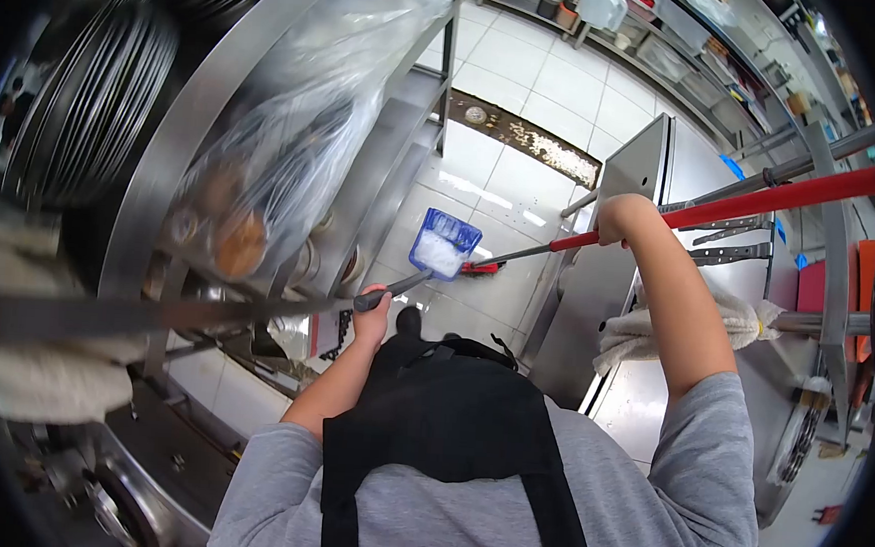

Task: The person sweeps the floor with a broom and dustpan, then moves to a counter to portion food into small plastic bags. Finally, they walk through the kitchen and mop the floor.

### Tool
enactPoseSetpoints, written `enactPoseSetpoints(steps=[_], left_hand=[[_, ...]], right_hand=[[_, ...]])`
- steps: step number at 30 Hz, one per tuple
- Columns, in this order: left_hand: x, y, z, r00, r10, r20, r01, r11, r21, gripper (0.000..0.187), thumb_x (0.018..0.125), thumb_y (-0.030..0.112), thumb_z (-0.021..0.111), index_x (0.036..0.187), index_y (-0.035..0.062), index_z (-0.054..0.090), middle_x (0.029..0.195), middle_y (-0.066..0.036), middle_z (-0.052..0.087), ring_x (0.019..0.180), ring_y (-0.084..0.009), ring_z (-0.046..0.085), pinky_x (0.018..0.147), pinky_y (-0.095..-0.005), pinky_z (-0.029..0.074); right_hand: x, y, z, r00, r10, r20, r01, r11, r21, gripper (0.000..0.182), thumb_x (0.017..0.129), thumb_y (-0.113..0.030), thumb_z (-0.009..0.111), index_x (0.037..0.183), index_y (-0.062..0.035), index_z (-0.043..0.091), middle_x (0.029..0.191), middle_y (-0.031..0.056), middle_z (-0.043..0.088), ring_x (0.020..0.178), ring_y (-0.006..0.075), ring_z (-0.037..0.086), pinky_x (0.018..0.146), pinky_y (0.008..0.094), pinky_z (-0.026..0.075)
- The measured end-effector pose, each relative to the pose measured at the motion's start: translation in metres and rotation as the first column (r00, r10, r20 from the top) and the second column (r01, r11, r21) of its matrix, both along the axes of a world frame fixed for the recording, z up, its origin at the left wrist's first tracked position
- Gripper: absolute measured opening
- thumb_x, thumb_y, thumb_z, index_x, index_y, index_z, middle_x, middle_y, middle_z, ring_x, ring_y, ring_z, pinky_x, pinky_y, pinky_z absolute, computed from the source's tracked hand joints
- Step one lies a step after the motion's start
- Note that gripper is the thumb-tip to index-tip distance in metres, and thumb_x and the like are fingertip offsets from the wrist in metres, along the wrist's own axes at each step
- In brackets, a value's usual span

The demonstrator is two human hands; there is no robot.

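Observation:
My left hand (372, 320) is closed round the dark handle of a blue dustpan (451, 222), which is down near the floor in front of my feet. White material (442, 256) lies in the pan. Out to the right, my right hand (629, 218) grips the red pole of a broom (753, 200). The pole slants down to the left, and its red head (484, 268) rests on the tiles right beside the pan's lower right edge.
Shelving on the left holds stacked metal pans (97, 102) and a clear plastic bag (313, 95). A steel cabinet (629, 175) and a hanging cloth (644, 331) stand close on the right. Ahead, a dirty floor drain channel (526, 137) crosses the white tiles (494, 167).

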State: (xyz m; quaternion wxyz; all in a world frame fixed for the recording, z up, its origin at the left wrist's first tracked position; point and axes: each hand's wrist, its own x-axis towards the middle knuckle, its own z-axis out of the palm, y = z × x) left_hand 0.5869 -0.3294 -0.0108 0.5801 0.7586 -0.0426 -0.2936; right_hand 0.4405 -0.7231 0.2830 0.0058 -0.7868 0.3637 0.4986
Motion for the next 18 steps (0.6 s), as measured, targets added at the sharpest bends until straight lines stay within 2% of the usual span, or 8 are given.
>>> enactPoseSetpoints(steps=[4,7,8,9,12,14,16,18], left_hand=[[0.053,-0.079,-0.008,0.986,-0.048,-0.163,0.036,0.997,-0.071,0.014,0.089,0.012,0.065,0.102,0.0152,0.061,0.081,0.001,0.058,0.067,-0.0098,0.055,0.054,-0.0252,0.042],[0.088,-0.146,-0.003,0.989,-0.092,-0.118,0.087,0.995,-0.049,0.015,0.089,0.011,0.065,0.102,0.0149,0.061,0.083,0.0,0.058,0.069,-0.011,0.055,0.058,-0.0256,0.044],[0.099,-0.168,-0.001,0.985,-0.116,-0.129,0.117,0.993,-0.007,0.015,0.088,0.011,0.065,0.102,0.0146,0.06,0.086,-0.001,0.058,0.071,-0.0122,0.055,0.062,-0.0265,0.047],[0.109,-0.189,0.001,0.983,-0.135,-0.126,0.133,0.991,-0.02,0.015,0.088,0.011,0.065,0.102,0.0146,0.06,0.086,-0.001,0.058,0.071,-0.0122,0.055,0.062,-0.0265,0.047],[0.137,-0.26,-0.005,0.973,-0.229,-0.027,0.228,0.973,-0.034,0.014,0.088,0.01,0.064,0.101,0.0145,0.06,0.087,-0.001,0.058,0.071,-0.0128,0.055,0.062,-0.0272,0.047],[0.147,-0.306,0.002,0.986,-0.157,-0.061,0.152,0.985,-0.077,0.014,0.084,0.009,0.066,0.097,0.0114,0.061,0.074,0.0,0.055,0.064,-0.0098,0.051,0.058,-0.0271,0.042],[0.155,-0.35,0.004,0.981,-0.161,-0.105,0.152,0.984,-0.09,0.015,0.084,0.009,0.066,0.097,0.0116,0.06,0.074,0.0,0.055,0.064,-0.01,0.051,0.057,-0.0272,0.041],[0.167,-0.395,0.0,0.978,-0.14,-0.155,0.126,0.987,-0.099,0.015,0.083,0.009,0.066,0.097,0.0119,0.06,0.075,0.0,0.055,0.063,-0.0101,0.05,0.057,-0.0272,0.041]], right_hand=[[0.017,-0.035,-0.004,0.995,-0.096,-0.023,0.097,0.995,0.039,0.031,0.079,-0.026,0.069,0.108,-0.0132,0.071,0.097,0.0074,0.071,0.088,0.0266,0.069,0.078,0.0385,0.054],[0.032,-0.059,0.012,0.987,-0.162,-0.008,0.162,0.986,0.038,0.029,0.081,-0.026,0.068,0.107,-0.0129,0.071,0.095,0.0067,0.071,0.087,0.0257,0.069,0.077,0.0376,0.054],[0.039,-0.068,0.021,0.989,-0.129,-0.078,0.132,0.991,0.034,0.039,0.083,-0.024,0.066,0.121,-0.0203,0.065,0.095,0.0032,0.07,0.077,0.0166,0.068,0.07,0.0343,0.054],[0.043,-0.077,0.029,0.986,-0.147,-0.075,0.149,0.989,0.02,0.039,0.083,-0.024,0.066,0.121,-0.0203,0.065,0.095,0.0032,0.07,0.077,0.0166,0.068,0.07,0.0343,0.054],[0.047,-0.107,0.049,0.977,-0.209,-0.041,0.206,0.977,-0.055,0.041,0.079,-0.025,0.068,0.12,-0.0213,0.066,0.1,0.004,0.071,0.086,0.0198,0.069,0.076,0.0352,0.054],[0.045,-0.133,0.056,0.978,-0.207,0.001,0.206,0.973,-0.108,0.039,0.079,-0.024,0.068,0.118,-0.0213,0.067,0.101,0.0045,0.071,0.09,0.0215,0.068,0.077,0.0359,0.054],[0.049,-0.162,0.069,0.972,-0.225,0.068,0.232,0.965,-0.122,0.032,0.08,-0.022,0.067,0.11,-0.0132,0.07,0.112,0.0102,0.068,0.101,0.03,0.065,0.083,0.0414,0.052],[0.059,-0.201,0.076,0.97,-0.225,0.092,0.237,0.959,-0.158,0.031,0.08,-0.021,0.067,0.11,-0.0127,0.07,0.112,0.0105,0.068,0.101,0.0298,0.066,0.083,0.0409,0.052]])
